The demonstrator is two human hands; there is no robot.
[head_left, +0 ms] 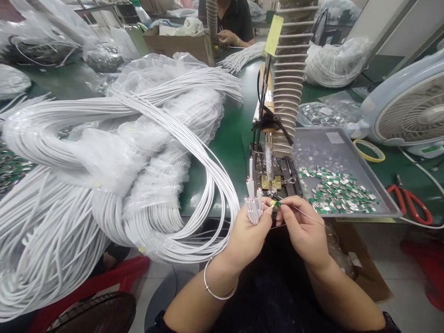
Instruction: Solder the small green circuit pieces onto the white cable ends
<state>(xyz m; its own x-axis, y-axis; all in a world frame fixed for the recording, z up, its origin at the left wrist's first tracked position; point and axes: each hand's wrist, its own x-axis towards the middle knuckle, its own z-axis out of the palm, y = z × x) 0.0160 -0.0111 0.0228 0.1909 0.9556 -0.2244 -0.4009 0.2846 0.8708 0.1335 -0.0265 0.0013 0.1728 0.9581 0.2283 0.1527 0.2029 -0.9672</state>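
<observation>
My left hand (248,236) is closed round a bunch of white cables (254,203), whose cut ends show small reddish wire tips. Between its thumb and forefinger one cable end meets a small green circuit board (276,203). My right hand (305,226) pinches that board from the other side, and a thin wire, perhaps solder (308,215), runs out past its fingers. Just beyond both hands a soldering iron (268,138) hangs tip down over a dark stand with a yellowish pad (271,182). The fingertips partly hide where cable and board touch.
Large coils of white cable (149,185) in plastic wrap cover the left. At right stand a grey tray (333,138) with many small boards, red-handled pliers (409,201), yellow tape (369,151) and a fan (416,101). A ribbed hose (289,83) rises behind the iron. Another person (227,23) sits opposite.
</observation>
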